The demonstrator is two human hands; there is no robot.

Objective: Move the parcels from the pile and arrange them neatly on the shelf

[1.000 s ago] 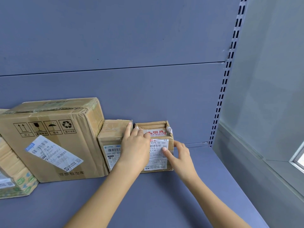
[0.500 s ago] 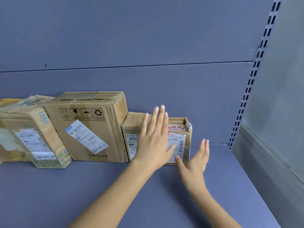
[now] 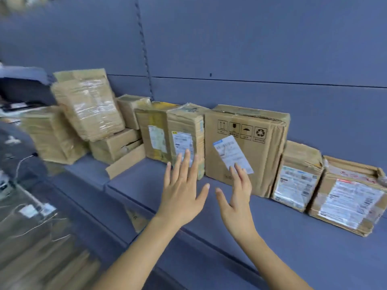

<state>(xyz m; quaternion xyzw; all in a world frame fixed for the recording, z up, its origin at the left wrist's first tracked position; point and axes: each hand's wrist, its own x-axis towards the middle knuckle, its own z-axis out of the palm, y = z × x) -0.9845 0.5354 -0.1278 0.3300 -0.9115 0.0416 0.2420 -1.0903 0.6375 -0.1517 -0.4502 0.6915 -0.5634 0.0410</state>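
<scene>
A row of cardboard parcels stands along the back of the blue shelf (image 3: 293,222): two small labelled boxes at the right (image 3: 351,197) (image 3: 297,178), a large box with handling symbols (image 3: 259,147), then two narrower upright parcels (image 3: 188,132) (image 3: 155,132). Further left lies a loose pile of parcels (image 3: 90,109). My left hand (image 3: 182,191) and right hand (image 3: 236,197) hover above the shelf in front of the row, fingers spread, holding nothing and touching no parcel.
A slotted upright (image 3: 144,49) runs down the blue back panel. At the lower left, below the shelf edge, lie blurred items with white cables (image 3: 31,208). A piece of cardboard (image 3: 136,218) shows under the shelf front.
Both hands have left the small box at the right end and drawn back, open. The view has swung left, bringing the whole row and the pile into sight.
</scene>
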